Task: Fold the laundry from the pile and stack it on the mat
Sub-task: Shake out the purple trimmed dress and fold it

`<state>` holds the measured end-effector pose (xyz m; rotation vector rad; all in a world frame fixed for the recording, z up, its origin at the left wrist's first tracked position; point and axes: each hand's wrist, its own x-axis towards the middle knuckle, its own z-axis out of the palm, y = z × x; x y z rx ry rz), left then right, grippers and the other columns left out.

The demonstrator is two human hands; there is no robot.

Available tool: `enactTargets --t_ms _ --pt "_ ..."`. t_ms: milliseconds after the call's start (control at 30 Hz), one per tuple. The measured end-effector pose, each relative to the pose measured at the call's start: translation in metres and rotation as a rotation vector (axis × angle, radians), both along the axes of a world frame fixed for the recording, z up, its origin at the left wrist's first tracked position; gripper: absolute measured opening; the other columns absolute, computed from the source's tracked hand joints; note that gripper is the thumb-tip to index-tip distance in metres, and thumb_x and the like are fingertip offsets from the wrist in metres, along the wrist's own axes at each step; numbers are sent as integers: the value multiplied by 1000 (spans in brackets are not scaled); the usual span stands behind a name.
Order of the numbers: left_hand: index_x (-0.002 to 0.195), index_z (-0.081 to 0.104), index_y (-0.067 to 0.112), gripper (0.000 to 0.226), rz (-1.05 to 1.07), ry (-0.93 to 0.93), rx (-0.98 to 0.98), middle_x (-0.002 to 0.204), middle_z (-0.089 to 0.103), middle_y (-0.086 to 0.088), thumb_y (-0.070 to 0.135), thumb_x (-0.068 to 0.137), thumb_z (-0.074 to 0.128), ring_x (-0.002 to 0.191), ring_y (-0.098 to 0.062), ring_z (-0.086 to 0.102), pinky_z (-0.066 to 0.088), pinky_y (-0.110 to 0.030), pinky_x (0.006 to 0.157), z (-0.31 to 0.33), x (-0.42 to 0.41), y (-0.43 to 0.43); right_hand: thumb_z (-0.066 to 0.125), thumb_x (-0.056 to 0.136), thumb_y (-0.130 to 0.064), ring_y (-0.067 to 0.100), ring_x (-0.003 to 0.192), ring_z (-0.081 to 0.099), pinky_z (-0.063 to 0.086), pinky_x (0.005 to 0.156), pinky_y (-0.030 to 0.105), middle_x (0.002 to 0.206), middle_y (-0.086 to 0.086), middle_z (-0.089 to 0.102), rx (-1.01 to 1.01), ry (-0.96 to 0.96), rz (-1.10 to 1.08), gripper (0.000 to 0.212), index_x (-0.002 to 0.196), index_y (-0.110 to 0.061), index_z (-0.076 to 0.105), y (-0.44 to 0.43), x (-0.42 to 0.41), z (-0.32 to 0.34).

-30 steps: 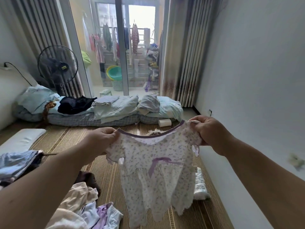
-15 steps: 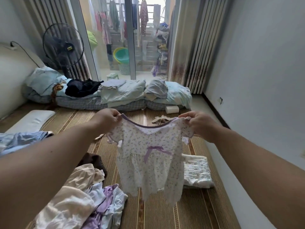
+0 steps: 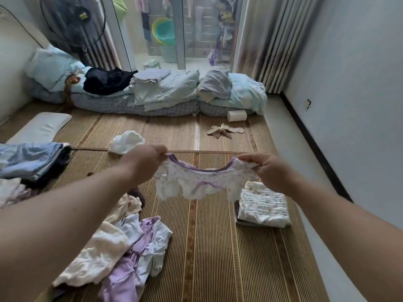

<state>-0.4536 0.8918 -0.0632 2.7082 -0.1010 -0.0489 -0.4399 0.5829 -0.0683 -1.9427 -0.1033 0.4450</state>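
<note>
Both hands, left hand point(image 3: 145, 162) & right hand point(image 3: 265, 168), pinch the floral baby dress point(image 3: 198, 182) by its shoulders, held above the bamboo mat point(image 3: 209, 247). Unfolded laundry pile point(image 3: 122, 247) bottom left, folded stack point(image 3: 262, 207) w/ quilted cloth on top at right.
</note>
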Motion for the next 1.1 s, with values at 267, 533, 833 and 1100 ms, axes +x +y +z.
enactTargets --t_ms 267,533,833,1100 --pt "92 59 26 20 -262 217 208 89 63 6 39 96 44 83 -17 60 45 -28 70 -157 -87 -14 44 93 5 -8 113 47 24 86 -9 120 -17 53 -361 128 238 43 124 -19 62 -23 -106 -132" --pt "110 58 27 21 -448 671 402 109 64 -2 29 96 43 103 -25 59 27 -32 56 -278 -187 -52 33 77 9 3 121 50 37 101 15 128 -18 56 -610 422 471 72 128 -35 58 -54 -197 -279" --pt "93 56 26 11 -446 807 324 78 51 4 22 92 45 75 -20 48 33 -30 61 -333 -199 -56 35 90 5 17 125 50 41 100 22 139 0 52 -566 550 433 55 135 -20 54 -50 -192 -302" --pt "97 62 25 21 -99 608 178 94 63 -2 30 97 42 91 -25 60 43 -33 67 -362 -98 -64 38 87 5 16 108 56 48 78 21 139 4 52 -473 394 24 55 129 -25 58 -50 -94 -341"
